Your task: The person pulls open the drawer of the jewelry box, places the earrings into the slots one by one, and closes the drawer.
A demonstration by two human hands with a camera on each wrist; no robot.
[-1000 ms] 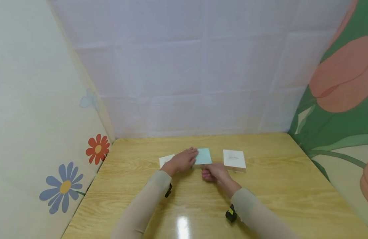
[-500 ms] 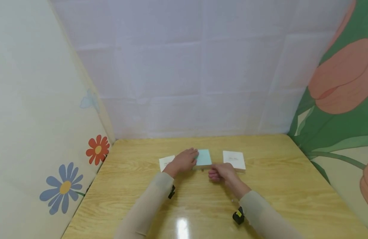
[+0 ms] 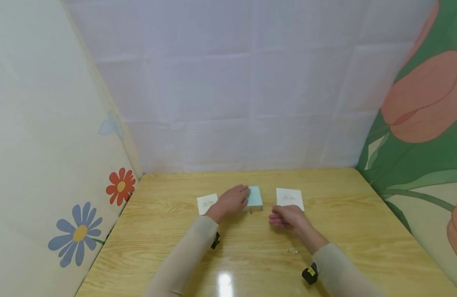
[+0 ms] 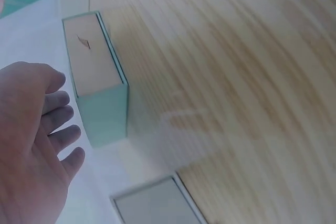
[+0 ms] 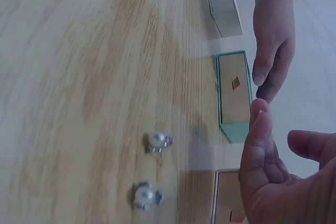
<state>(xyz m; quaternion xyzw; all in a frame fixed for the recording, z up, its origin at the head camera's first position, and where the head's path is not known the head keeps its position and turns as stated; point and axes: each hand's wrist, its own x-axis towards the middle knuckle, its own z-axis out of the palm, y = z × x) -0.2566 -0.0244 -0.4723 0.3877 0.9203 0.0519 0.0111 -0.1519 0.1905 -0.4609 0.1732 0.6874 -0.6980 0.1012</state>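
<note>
A mint-green drawer box [image 3: 256,196] stands between two white ones at the middle of the table. My left hand [image 3: 234,200] is at its left side, fingers relaxed and partly over its top in the head view; whether they touch it I cannot tell. In the left wrist view the green box [image 4: 105,119] shows a shut drawer front with a small tab. My right hand [image 3: 289,217] hovers just in front of the right white box [image 3: 289,197]. In the right wrist view that hand [image 5: 278,177] has thumb and fingers apart, holding nothing.
Two pearl earrings [image 5: 157,141] lie on the wooden table [image 3: 169,247], left of my right forearm. The left white box [image 3: 207,203] is partly behind my left hand. A pale cloth backdrop [image 3: 228,103] rises at the table's far edge, with patterned panels either side.
My right hand has drawn away from the green box's front and moved right, toward the right white box. The earrings by the forearm have come into view. My left hand shifted slightly right.
</note>
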